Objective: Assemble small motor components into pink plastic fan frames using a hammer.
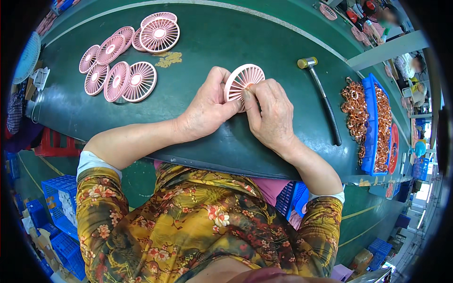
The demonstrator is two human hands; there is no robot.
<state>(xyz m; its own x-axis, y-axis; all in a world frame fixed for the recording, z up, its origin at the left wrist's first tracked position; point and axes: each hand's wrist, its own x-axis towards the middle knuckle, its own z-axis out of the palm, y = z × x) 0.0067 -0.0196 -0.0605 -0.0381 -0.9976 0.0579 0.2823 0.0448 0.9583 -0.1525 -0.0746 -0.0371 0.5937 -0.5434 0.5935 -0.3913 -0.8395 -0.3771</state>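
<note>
My left hand (207, 104) grips the rim of a round pink slotted fan grille (255, 71), tilted up above the green table. At the grille's hub, my right hand (272, 111) pinches a small copper-coloured part (247, 87). The fingertips mostly cover that part, so its exact shape is hidden. Off to the left lie several more pink grilles (140, 81), some overlapping. A hammer (320, 87) with a yellowish head and black grip rests to the right of my right hand.
Along the right side, a long blue tray (371, 127) holds many copper-coloured rings, with a loose heap of rings (355, 106) beside it. A red round dish (393, 146) stands beyond. Blue crates (66, 245) sit on the floor at left. Other people work at far right.
</note>
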